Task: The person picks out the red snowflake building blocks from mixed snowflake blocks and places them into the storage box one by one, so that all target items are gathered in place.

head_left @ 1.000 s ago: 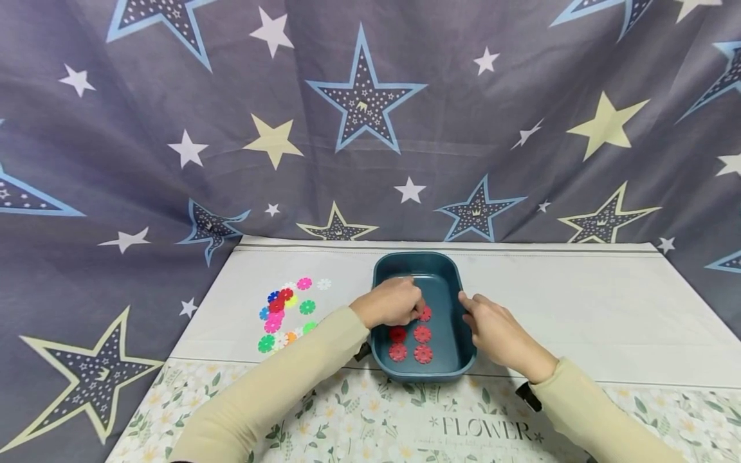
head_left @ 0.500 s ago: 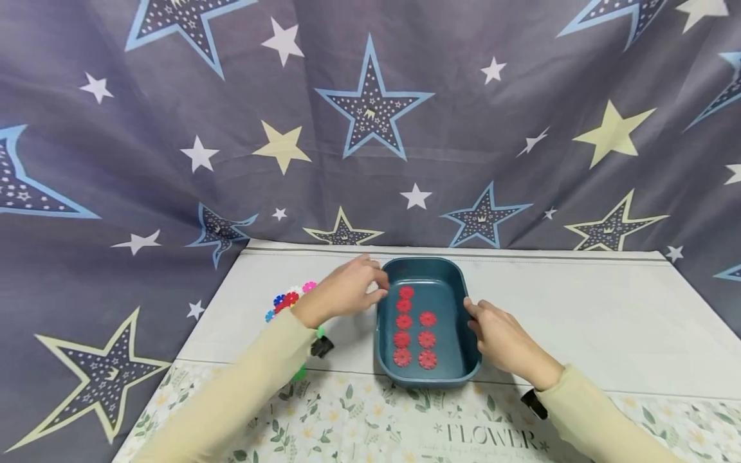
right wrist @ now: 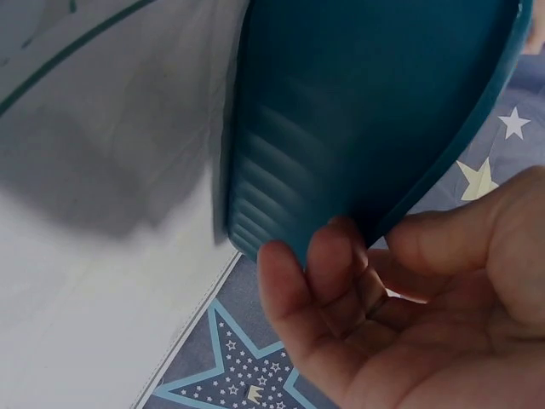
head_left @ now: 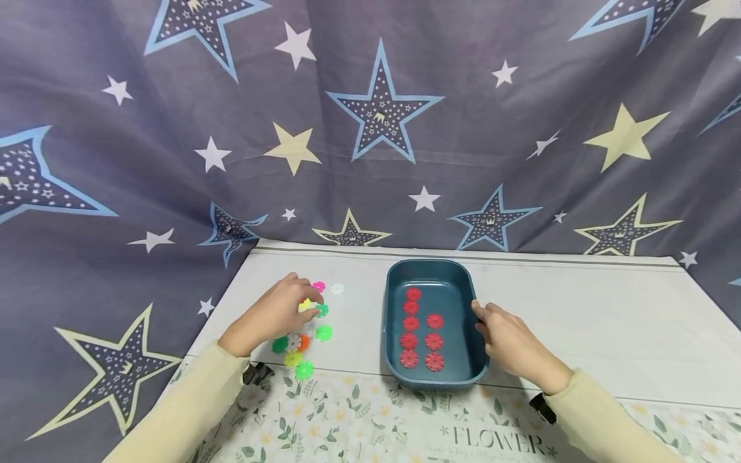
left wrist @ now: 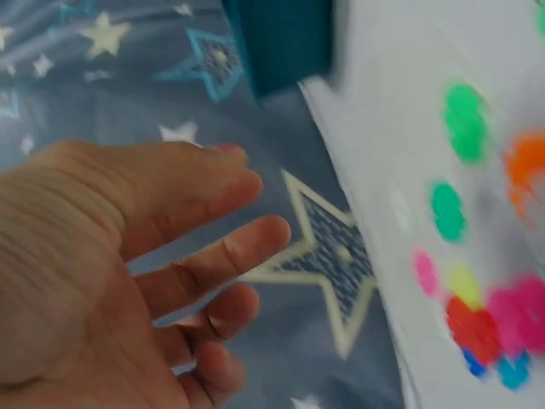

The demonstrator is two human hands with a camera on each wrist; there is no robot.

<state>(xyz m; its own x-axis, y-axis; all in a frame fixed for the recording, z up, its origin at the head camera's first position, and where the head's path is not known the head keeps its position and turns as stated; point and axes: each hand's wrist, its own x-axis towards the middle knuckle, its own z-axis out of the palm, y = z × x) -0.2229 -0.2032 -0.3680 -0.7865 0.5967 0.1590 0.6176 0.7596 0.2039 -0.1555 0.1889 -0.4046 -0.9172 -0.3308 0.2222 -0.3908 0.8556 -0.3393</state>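
A dark teal rectangular tub [head_left: 437, 384] stands on the table. Inside lie several red snowflake-shaped plastic discs [head_left: 410, 323], in a longer left column and a shorter right one. My right hand [head_left: 512, 341] pinches the tub's right rim. In the right wrist view its thumb lies at the rim and its fingers bear on the ribbed outer wall [right wrist: 285, 179]. My left hand [head_left: 278, 308] hovers over the loose coloured discs [head_left: 324, 333] left of the tub. The left wrist view has its fingers [left wrist: 247, 243] apart and loosely bent, holding nothing. It hides part of the pile in the head view.
Loose discs in green, yellow, orange and white spread toward the table's front, with a pink disc [head_left: 318, 287] and a white disc [head_left: 337, 289] behind. A floral cloth [head_left: 359, 418] covers the near table. A star-patterned curtain [head_left: 370, 186] hangs behind.
My left hand has come out of the tub and moved left over the loose discs. More red discs show in the left column than before. My right hand stays at the rim.
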